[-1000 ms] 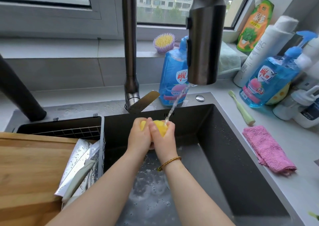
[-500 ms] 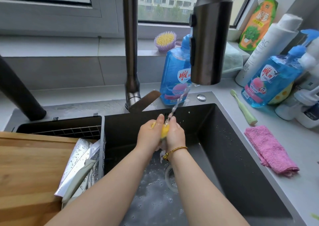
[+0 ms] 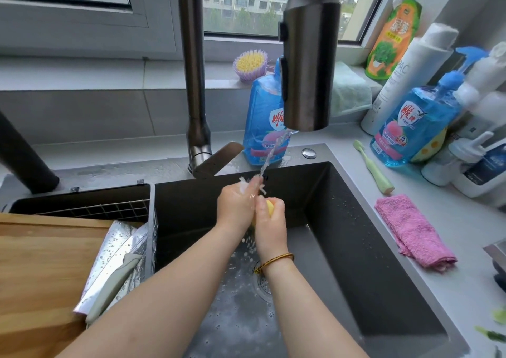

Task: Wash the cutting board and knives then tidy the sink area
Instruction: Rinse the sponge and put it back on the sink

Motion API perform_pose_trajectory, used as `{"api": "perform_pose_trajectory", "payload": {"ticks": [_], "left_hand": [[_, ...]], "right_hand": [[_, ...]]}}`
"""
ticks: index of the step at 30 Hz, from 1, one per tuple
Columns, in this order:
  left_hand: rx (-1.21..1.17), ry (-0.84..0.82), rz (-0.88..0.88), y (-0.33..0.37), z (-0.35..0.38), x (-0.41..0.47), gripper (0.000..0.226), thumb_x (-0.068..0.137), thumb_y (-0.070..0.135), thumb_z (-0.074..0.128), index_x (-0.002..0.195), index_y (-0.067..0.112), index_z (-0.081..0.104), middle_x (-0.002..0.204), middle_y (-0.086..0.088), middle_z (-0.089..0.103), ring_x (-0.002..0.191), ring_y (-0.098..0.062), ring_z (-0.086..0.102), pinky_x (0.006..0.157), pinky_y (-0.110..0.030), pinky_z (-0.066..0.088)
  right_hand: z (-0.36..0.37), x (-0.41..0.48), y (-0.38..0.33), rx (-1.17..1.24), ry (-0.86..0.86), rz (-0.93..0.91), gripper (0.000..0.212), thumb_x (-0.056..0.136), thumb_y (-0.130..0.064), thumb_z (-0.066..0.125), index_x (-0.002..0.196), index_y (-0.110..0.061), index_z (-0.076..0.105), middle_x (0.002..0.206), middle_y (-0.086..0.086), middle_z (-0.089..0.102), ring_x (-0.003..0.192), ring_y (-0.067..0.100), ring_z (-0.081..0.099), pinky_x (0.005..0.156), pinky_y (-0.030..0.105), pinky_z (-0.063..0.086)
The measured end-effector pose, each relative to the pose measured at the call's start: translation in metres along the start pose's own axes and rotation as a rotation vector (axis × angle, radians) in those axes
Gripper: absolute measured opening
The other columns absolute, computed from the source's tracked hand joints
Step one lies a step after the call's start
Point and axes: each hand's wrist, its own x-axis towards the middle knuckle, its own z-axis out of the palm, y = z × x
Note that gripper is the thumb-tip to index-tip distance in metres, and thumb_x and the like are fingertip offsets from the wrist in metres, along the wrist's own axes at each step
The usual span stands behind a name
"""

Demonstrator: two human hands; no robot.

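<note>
Cutting board [image 3: 41, 275]: wooden, lower left of the frame, lying over the left part of the sink; its right edge is overlapped by the knives.
Knives [image 3: 115, 248]: wet steel blades with water beads, leaning between the board and the wire rack [image 3: 95, 208], left of centre; one pale handle [image 3: 115, 286] points to the lower left. How many blades there are cannot be told.
Sink [image 3: 342, 220]: dark basin filling the centre and lower right; the floor is wet and foamy around the drain [image 3: 264, 283].
Sponge [image 3: 269, 207]: yellow, at frame centre above the basin, only a small part showing between the two hands.
Right hand [image 3: 269, 226]: fingers curled round the sponge, gripping it; a thin bracelet [image 3: 273, 262] sits on the wrist.
Left hand [image 3: 236, 204]: pressed against the right hand and the sponge, directly under the water; whether its fingers are curled or straight cannot be told from this side.
Water stream [image 3: 271, 155]: thin, slanting down from the faucet head [image 3: 308, 70] at upper centre and splashing on the left hand.
Tabletop [image 3: 451, 289], right of frame: a folded pink cloth [image 3: 413, 231] lies just beside the sink rim; a pale green brush [image 3: 373, 167] lies above it.
Bottles: one blue bottle [image 3: 262, 127] stands behind the sink, partly hidden by the faucet head; a second blue pump bottle [image 3: 416, 127] stands among white containers at the right edge.
Window sill, upper centre: a round purple and yellow brush [image 3: 250, 64].
</note>
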Motion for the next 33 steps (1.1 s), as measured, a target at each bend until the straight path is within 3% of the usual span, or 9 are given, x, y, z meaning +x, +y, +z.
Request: {"api": "perform_pose_trajectory", "payload": {"ticks": [3, 9, 15, 19, 21, 24, 28, 31, 33], "left_hand": [[-0.278, 0.041, -0.251, 0.008, -0.005, 0.004, 0.047, 0.095, 0.042, 0.037, 0.058, 0.014, 0.04, 0.06, -0.002, 0.043, 0.055, -0.013, 0.041, 0.054, -0.023, 0.035], [-0.407, -0.18, -0.535, 0.023, -0.022, 0.005, 0.049, 0.088, 0.059, 0.037, 0.072, 0.016, 0.054, 0.082, -0.007, 0.05, 0.079, -0.02, 0.049, 0.084, -0.035, 0.044], [-0.477, -0.073, -0.489, 0.019, -0.021, 0.002, 0.041, 0.088, 0.047, 0.051, 0.095, 0.008, 0.059, 0.068, -0.003, 0.052, 0.062, -0.014, 0.05, 0.056, -0.024, 0.042], [-0.469, -0.038, -0.461, 0.018, -0.012, 0.005, 0.034, 0.095, 0.036, 0.043, 0.075, 0.01, 0.053, 0.069, -0.005, 0.052, 0.063, -0.013, 0.051, 0.057, -0.024, 0.04], [-0.503, -0.018, -0.509, 0.015, -0.008, 0.003, 0.036, 0.097, 0.034, 0.04, 0.07, 0.012, 0.05, 0.068, -0.005, 0.05, 0.062, -0.014, 0.048, 0.058, -0.026, 0.039], [-0.495, -0.093, -0.595, 0.004, -0.009, -0.009, 0.028, 0.096, 0.034, 0.041, 0.09, 0.012, 0.057, 0.082, -0.005, 0.052, 0.073, -0.017, 0.052, 0.068, -0.031, 0.047], [-0.508, -0.079, -0.52, -0.008, -0.012, -0.025, 0.045, 0.088, 0.025, 0.06, 0.128, 0.022, 0.041, 0.115, -0.004, 0.046, 0.1, -0.021, 0.052, 0.081, -0.036, 0.053], [-0.313, 0.112, -0.298, -0.006, -0.011, -0.028, 0.036, 0.091, 0.02, 0.055, 0.126, 0.021, 0.047, 0.109, 0.003, 0.046, 0.098, -0.013, 0.048, 0.075, -0.025, 0.046], [-0.24, 0.118, -0.226, 0.0, -0.01, -0.027, 0.024, 0.096, 0.025, 0.044, 0.115, 0.017, 0.056, 0.098, 0.004, 0.054, 0.092, -0.013, 0.051, 0.074, -0.024, 0.043]], "right_hand": [[0.005, -0.006, -0.003, 0.019, -0.083, 0.004, 0.018, 0.093, -0.035, 0.047, 0.095, -0.02, 0.036, 0.081, -0.006, 0.043, 0.069, 0.004, 0.044, 0.052, 0.007, 0.04], [0.01, -0.001, -0.011, 0.072, -0.13, -0.05, 0.061, 0.039, -0.067, 0.055, 0.085, -0.031, 0.035, 0.087, -0.007, 0.047, 0.076, 0.003, 0.051, 0.054, 0.008, 0.045], [0.016, 0.017, -0.011, 0.019, -0.134, -0.052, 0.03, 0.084, -0.039, 0.06, 0.07, -0.019, 0.043, 0.069, -0.002, 0.047, 0.061, 0.007, 0.045, 0.052, 0.009, 0.04], [0.016, 0.031, -0.008, 0.125, 0.214, -0.177, 0.029, 0.091, -0.019, 0.046, 0.064, -0.016, 0.055, 0.06, 0.0, 0.053, 0.056, 0.01, 0.052, 0.053, 0.012, 0.043], [0.017, 0.032, -0.005, 0.275, 0.182, 0.121, 0.029, 0.094, -0.026, 0.044, 0.069, -0.018, 0.055, 0.07, 0.006, 0.057, 0.069, 0.018, 0.057, 0.071, 0.028, 0.051], [0.003, 0.028, 0.008, 0.314, -0.007, 0.552, 0.034, 0.095, -0.044, 0.038, 0.084, -0.015, 0.052, 0.081, 0.009, 0.056, 0.072, 0.021, 0.058, 0.065, 0.032, 0.053], [0.002, 0.009, 0.009, 0.106, 0.119, 0.228, 0.021, 0.095, -0.036, 0.04, 0.102, -0.017, 0.043, 0.096, 0.002, 0.049, 0.088, 0.015, 0.051, 0.082, 0.032, 0.049], [0.007, -0.003, 0.004, -0.059, 0.105, 0.007, 0.024, 0.089, -0.031, 0.054, 0.103, -0.022, 0.036, 0.106, -0.002, 0.037, 0.082, 0.004, 0.044, 0.064, 0.015, 0.041], [0.011, -0.001, 0.003, -0.105, 0.061, -0.018, 0.025, 0.088, -0.034, 0.054, 0.102, -0.024, 0.036, 0.108, -0.003, 0.034, 0.082, 0.005, 0.044, 0.067, 0.019, 0.043]]}}
